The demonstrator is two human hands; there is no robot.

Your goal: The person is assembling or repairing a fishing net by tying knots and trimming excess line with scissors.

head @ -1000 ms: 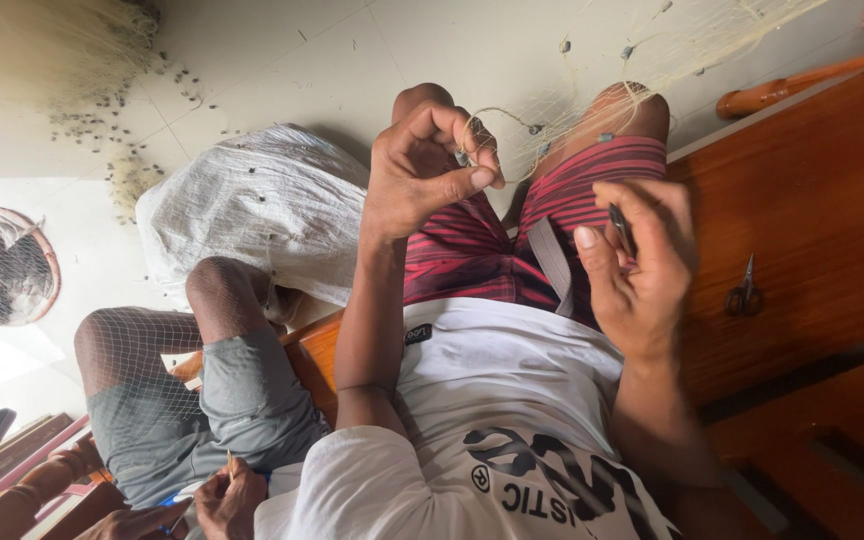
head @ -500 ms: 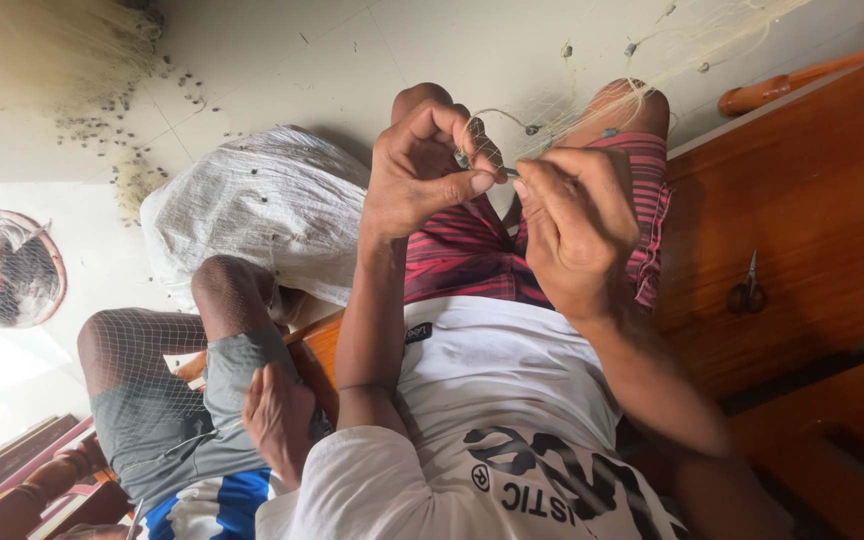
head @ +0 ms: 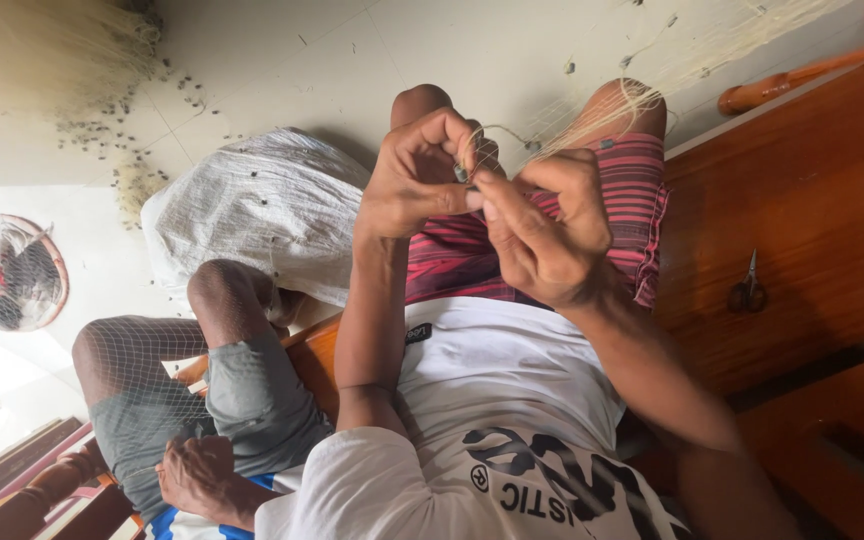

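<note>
My left hand [head: 417, 185] and my right hand [head: 547, 235] meet above my lap, fingertips pinched together. Between them they hold a fine pale fishing net [head: 607, 110] at a small dark sinker [head: 464, 172]. The net's threads run from the pinch over my right knee and away to the upper right. I sit in red striped shorts [head: 632, 190] and a white printed shirt.
Another person sits at my left in grey shorts [head: 252, 400], netting draped over the legs, one hand [head: 197, 470] low. A white sack [head: 252, 205] lies on the floor, a fan [head: 7, 270] stands far left, and small scissors [head: 748, 290] rest on the wooden bench [head: 812, 200].
My right hand has swung in from the right to join my left at the net. The other person's hand has dropped lower at the left.
</note>
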